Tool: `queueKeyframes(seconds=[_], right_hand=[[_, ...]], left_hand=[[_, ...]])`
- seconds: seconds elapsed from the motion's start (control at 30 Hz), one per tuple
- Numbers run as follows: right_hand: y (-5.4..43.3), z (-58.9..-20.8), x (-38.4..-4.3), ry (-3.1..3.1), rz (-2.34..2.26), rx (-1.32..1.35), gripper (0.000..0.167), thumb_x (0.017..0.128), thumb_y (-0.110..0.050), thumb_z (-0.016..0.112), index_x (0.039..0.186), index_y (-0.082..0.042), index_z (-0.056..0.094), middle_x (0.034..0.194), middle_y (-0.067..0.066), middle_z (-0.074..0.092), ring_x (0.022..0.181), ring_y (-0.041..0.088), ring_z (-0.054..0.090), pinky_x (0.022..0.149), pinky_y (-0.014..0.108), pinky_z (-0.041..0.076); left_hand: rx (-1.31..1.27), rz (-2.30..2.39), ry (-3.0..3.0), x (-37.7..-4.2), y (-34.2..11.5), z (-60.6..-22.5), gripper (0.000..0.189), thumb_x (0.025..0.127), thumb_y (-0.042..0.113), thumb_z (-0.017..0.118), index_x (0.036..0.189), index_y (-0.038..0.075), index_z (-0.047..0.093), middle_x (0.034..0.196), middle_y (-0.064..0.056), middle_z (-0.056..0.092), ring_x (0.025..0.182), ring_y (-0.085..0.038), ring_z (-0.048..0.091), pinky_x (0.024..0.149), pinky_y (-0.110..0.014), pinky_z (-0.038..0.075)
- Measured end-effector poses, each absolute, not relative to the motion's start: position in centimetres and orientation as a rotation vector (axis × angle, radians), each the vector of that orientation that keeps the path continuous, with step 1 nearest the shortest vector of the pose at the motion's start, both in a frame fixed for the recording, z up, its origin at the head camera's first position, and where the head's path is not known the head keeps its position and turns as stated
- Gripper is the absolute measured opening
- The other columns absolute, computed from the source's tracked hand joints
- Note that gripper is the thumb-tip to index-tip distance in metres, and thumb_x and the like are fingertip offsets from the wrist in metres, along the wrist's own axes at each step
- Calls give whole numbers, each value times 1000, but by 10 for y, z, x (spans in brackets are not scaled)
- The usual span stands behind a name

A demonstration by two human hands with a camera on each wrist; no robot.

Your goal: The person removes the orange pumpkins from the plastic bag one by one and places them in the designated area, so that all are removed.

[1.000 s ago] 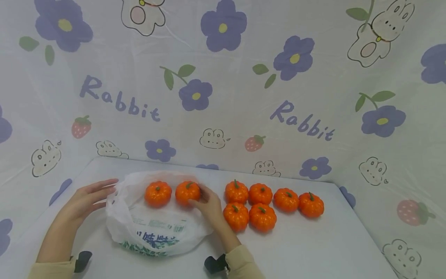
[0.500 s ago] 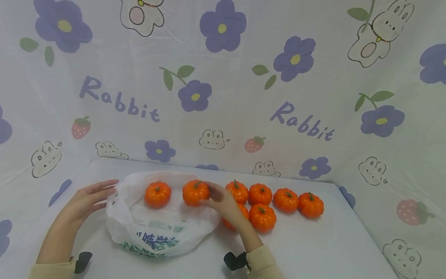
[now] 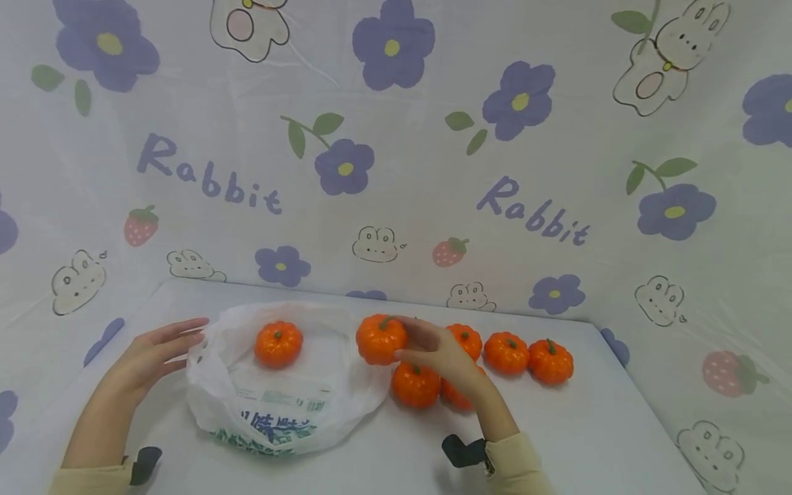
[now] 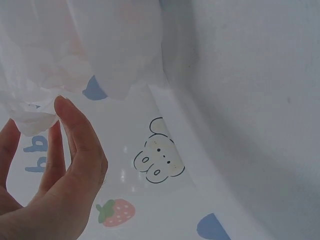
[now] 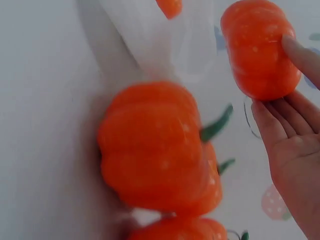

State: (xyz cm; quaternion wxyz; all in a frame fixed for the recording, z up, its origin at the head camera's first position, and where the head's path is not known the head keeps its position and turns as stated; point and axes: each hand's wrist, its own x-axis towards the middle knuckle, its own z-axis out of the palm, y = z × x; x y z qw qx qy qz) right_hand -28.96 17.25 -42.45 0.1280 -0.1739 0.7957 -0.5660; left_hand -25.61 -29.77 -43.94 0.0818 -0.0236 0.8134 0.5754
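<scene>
My right hand (image 3: 442,350) grips a small orange toy pumpkin (image 3: 380,339) with a green stem, thumb on one side and fingers on the other. It is held up at the right rim of a white plastic bag (image 3: 365,399). In the right wrist view the same pumpkin (image 5: 260,50) sits between thumb and fingertips. Inside the bag's open mouth lies another pumpkin (image 3: 278,344). At the bag's left rim, my left hand (image 3: 155,354) has its fingers extended, the tips right at the plastic. The left wrist view shows this hand (image 4: 75,165) with the bag's edge (image 4: 37,122) at its fingertips.
Right of the bag several more pumpkins stand in a cluster, with one (image 3: 416,385) close by the bag and one (image 3: 551,361) at the far right. My right hand and forearm partly cover some. A patterned cloth (image 3: 396,172) hangs behind the white table (image 3: 588,433).
My right hand has lifted the pumpkin from inside the bag and carried it right to the bag's rim. The left hand stays in place at the left rim.
</scene>
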Motion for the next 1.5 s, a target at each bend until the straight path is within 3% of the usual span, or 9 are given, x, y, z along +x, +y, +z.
queueKeyframes(seconds=[0.1, 0.33, 0.4, 0.57, 0.67, 1.03, 1.2, 1.3, 1.5], right_hand=[[188, -423, -289, 2319, -1648, -482, 59, 84, -36, 76, 137, -36, 52, 144, -12, 52, 135, 15, 50, 114, 41, 40], [228, -424, -288, 2383, -1596, -383, 61, 83, -40, 75, 139, -37, 50, 148, -11, 49, 139, 18, 47, 114, 43, 40], [240, -426, -287, 2404, -1588, -346, 63, 83, -42, 75, 140, -35, 48, 150, -9, 47, 141, 19, 44, 116, 44, 37], [267, -429, -284, 2439, -1586, -284, 68, 84, -43, 73, 145, -29, 44, 154, -4, 42, 144, 22, 38, 119, 46, 31], [283, -431, -281, 2471, -1569, -250, 70, 85, -44, 72, 146, -28, 43, 156, -1, 40, 145, 23, 37, 118, 48, 32], [343, -450, -267, 2439, -1612, -202, 69, 92, -36, 66, 152, -25, 34, 162, -1, 27, 149, 23, 27, 118, 44, 27], [362, -460, -261, 2450, -1588, -187, 67, 94, -34, 62, 152, -18, 32, 162, 7, 25, 150, 27, 22, 110, 20, 40], [370, -467, -259, 2401, -1618, -168, 67, 96, -31, 60, 153, -16, 30, 163, 9, 22, 151, 28, 17, 102, 8, 40], [379, -477, -257, 2339, -1634, -141, 73, 97, -32, 58, 156, -11, 20, 165, 12, 13, 152, 32, 10, 110, 18, 37]], left_hand=[[-72, 1729, 2422, -256, -298, -439, 71, 96, 50, 54, 153, 14, 32, 161, -18, 23, 142, -34, 32, 112, -54, 39], [-67, 1699, 2450, -257, -298, -440, 68, 96, 49, 54, 152, 17, 34, 161, -15, 26, 138, -26, 38, 109, -48, 45], [-61, 1697, 2451, -257, -299, -440, 67, 96, 49, 55, 152, 18, 35, 160, -13, 29, 132, -17, 44, 107, -43, 47], [-64, 1702, 2443, -257, -298, -440, 70, 96, 50, 54, 153, 16, 33, 161, -14, 27, 134, -22, 43, 108, -45, 46], [-77, 1707, 2436, -256, -297, -440, 71, 96, 52, 54, 153, 16, 32, 162, -16, 24, 141, -32, 34, 111, -51, 42], [-74, 1689, 2446, -256, -298, -440, 71, 95, 52, 55, 153, 16, 34, 161, -16, 25, 134, -17, 42, 110, -49, 43], [-68, 1669, 2465, -256, -298, -440, 72, 94, 54, 54, 152, 16, 34, 161, -16, 25, 135, -20, 41, 106, -42, 48], [-69, 1668, 2468, -255, -299, -441, 72, 94, 54, 55, 152, 17, 35, 161, -14, 27, 128, -9, 46, 104, -39, 50], [-65, 1689, 2458, -256, -299, -443, 69, 94, 52, 56, 151, 18, 37, 158, -6, 35, 110, 11, 44, 104, -39, 49]])
